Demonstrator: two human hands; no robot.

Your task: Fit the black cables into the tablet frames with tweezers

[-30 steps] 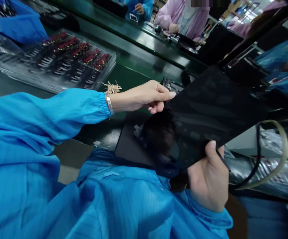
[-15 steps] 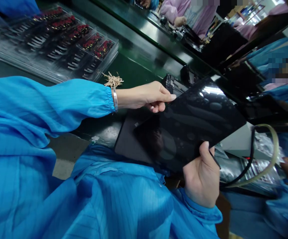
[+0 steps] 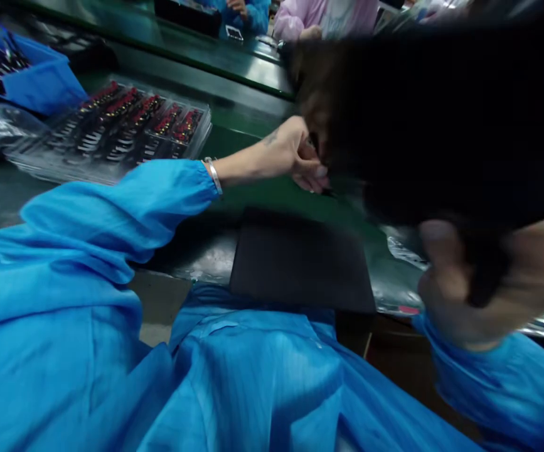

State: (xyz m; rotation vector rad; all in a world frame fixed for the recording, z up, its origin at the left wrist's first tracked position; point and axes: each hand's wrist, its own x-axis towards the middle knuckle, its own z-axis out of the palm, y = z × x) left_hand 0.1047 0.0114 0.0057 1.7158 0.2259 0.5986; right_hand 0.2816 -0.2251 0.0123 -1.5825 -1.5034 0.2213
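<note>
A black glossy panel [image 3: 450, 132], blurred and very near the camera, fills the upper right of the head view. Its lower edge is gripped by my right hand [image 3: 469, 289], with thumb and fingers on either side. My left hand [image 3: 307, 163] is out over the green bench, its fingers pinched together near the panel's left side. A small dark bit shows at those fingertips, too blurred to name. Below both hands a flat dark pad [image 3: 302, 260] lies at the front edge of the bench.
Stacked clear plastic trays [image 3: 125, 132] with red-and-black parts stand on the left. Behind them is a blue bin [image 3: 46, 78] beside a clear plastic bag [image 3: 1, 129]. The green bench [image 3: 248, 144] stretches across; co-workers in blue and pink sleeves sit at the far side.
My right hand has raised the panel up and to the right, closer to the camera, uncovering the dark pad. My left hand has come away from the panel's corner. The view has turned leftward.
</note>
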